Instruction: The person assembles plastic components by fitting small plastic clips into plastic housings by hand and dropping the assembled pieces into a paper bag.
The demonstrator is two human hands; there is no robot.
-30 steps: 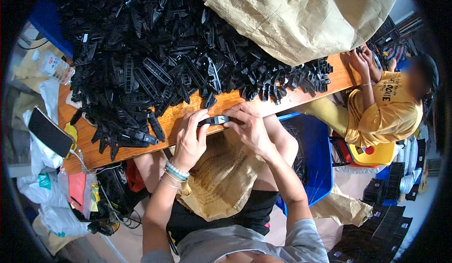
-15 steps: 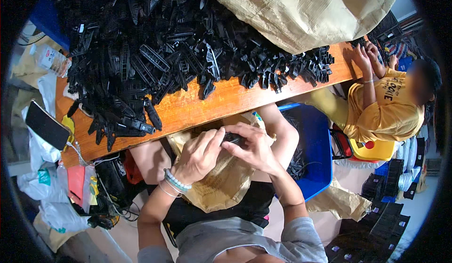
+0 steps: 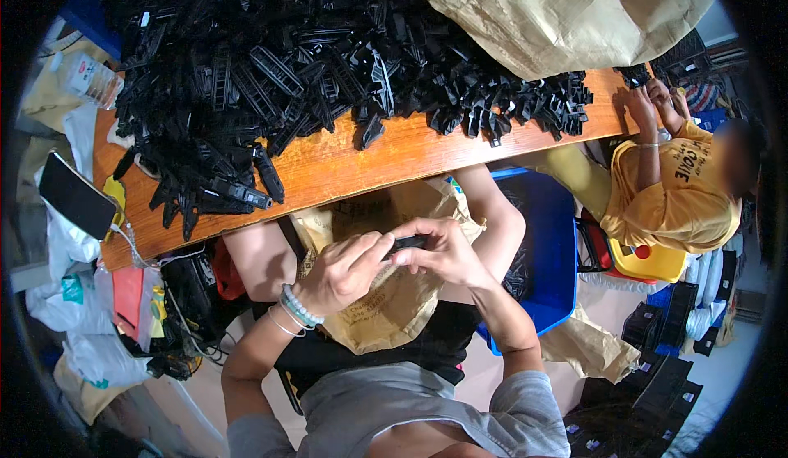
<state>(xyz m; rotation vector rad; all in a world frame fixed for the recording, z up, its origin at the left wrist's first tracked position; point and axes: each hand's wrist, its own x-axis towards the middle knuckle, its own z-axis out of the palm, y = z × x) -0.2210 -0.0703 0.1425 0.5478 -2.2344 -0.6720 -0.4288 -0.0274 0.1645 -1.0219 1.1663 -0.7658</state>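
Between my two hands is a small black plastic part (image 3: 404, 249), held over the brown paper sack (image 3: 382, 314) on my lap. My left hand (image 3: 345, 271), with a beaded bracelet at the wrist, is closed with its fingertips on the part's left end. My right hand (image 3: 443, 251) pinches the other end between thumb and curled fingers. Much of the part is covered by my fingers. Beyond my hands, a large heap of black plastic parts (image 3: 271, 72) covers much of the wooden table (image 3: 345, 167).
A blue bin (image 3: 548, 269) with black pieces stands right of my legs. A big paper sack (image 3: 566, 15) lies over the heap's far right. A phone (image 3: 78, 195) with a cable is at the left. Another person in a yellow shirt (image 3: 677, 191) sits at the right.
The view has shifted slightly. My right fingers have changed position around the black part, and its upper edge shows more. The opening of the lap sack shows more too.
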